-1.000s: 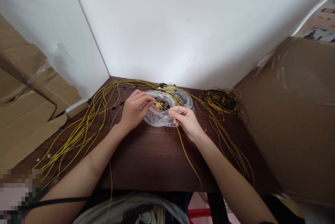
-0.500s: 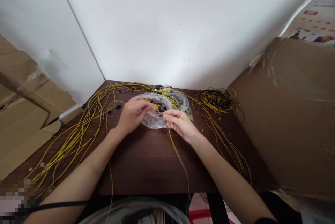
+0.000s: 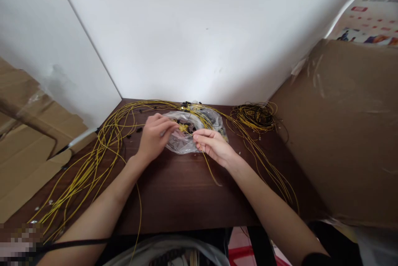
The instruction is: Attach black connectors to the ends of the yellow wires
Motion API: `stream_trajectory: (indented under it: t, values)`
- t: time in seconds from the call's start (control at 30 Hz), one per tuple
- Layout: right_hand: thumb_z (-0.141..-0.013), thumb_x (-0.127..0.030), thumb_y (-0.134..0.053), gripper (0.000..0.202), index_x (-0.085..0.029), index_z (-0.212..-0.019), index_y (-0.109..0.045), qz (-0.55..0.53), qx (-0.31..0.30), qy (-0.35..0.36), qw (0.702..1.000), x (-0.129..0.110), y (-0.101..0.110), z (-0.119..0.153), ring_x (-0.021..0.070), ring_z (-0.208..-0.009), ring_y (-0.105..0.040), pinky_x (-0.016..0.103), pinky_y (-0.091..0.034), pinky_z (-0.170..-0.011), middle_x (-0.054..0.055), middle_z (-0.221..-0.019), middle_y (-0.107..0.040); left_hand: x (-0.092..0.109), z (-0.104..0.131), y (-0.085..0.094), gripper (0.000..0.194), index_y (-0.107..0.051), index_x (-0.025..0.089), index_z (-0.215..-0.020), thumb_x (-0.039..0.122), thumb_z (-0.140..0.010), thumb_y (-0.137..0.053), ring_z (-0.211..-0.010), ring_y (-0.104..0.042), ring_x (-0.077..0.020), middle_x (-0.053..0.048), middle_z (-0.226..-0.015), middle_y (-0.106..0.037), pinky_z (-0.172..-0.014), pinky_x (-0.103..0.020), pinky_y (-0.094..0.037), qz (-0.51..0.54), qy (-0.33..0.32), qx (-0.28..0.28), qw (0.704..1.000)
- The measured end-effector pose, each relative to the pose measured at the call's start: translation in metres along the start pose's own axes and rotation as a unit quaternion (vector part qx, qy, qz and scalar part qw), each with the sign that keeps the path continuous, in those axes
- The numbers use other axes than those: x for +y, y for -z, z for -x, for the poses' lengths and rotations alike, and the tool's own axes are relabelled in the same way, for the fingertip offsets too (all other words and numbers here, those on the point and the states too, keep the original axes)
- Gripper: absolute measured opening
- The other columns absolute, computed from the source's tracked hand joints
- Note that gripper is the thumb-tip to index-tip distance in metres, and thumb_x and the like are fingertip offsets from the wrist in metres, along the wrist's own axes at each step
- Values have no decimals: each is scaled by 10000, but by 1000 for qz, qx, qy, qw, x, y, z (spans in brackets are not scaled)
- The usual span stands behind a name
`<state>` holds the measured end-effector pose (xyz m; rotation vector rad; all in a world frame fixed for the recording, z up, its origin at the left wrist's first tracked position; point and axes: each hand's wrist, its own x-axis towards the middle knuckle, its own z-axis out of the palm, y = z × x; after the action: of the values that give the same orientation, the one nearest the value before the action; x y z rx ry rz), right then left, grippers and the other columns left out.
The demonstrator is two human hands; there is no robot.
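Observation:
Over a clear plastic bag (image 3: 183, 147) on the dark brown table, my left hand (image 3: 156, 135) is closed in a pinch on a thin yellow wire. My right hand (image 3: 214, 146) pinches the same yellow wire (image 3: 209, 166) a little further right, and its loose end hangs down toward the tabletop. Small yellow pieces (image 3: 184, 127) and black parts show in the bag between my hands. A bundle of yellow wires (image 3: 202, 119) runs over the bag's back part.
Long yellow wires (image 3: 83, 170) spread over the left side of the table (image 3: 186, 199). A coil of yellow and black wire (image 3: 255, 116) lies at the back right. Cardboard (image 3: 342, 133) stands right, more cardboard (image 3: 27, 141) left. A plastic-lined container (image 3: 168, 243) is below the front edge.
The yellow wire's hanging end has drawn up from beyond the table's front edge to above the tabletop. Both hands stay nearly in place, and the view has shifted slightly.

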<state>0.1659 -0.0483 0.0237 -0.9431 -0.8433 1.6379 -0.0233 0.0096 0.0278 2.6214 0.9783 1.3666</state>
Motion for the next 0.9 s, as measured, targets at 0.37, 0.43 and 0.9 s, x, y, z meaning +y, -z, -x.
stream_trajectory:
  t: [0.37, 0.43, 0.9]
  values:
    - [-603, -200, -762, 181, -153, -758, -680, -28, -11, -12, 999, -4, 3, 1, 47, -552, -546, 175, -449, -559, -11, -667, -633, 18, 0, -5, 254, -600, 220, -1073, 237, -824, -552, -938, -517, -207, -60, -966, -636, -857, -380, -389, -26, -99, -39, 994]
    - [-599, -205, -764, 177, -150, -742, -674, -33, -15, -16, 999, -4, 2, 1, 52, -558, -550, 183, -456, -568, -8, -666, -636, 24, 2, -10, 225, -606, 206, -1046, 204, -834, -533, -869, -518, -189, -52, -869, -638, -817, -361, -407, -4, -129, -59, 990]
    - [-617, -227, -754, 201, -141, -759, -640, -39, 4, -36, 999, -12, 4, 2, 52, -516, -539, 188, -429, -526, -16, -634, -610, -9, -3, 12, 112, -644, 188, -870, 187, -829, -540, -729, -495, -171, -46, -736, -621, -672, -313, -398, -92, -47, 34, 994]
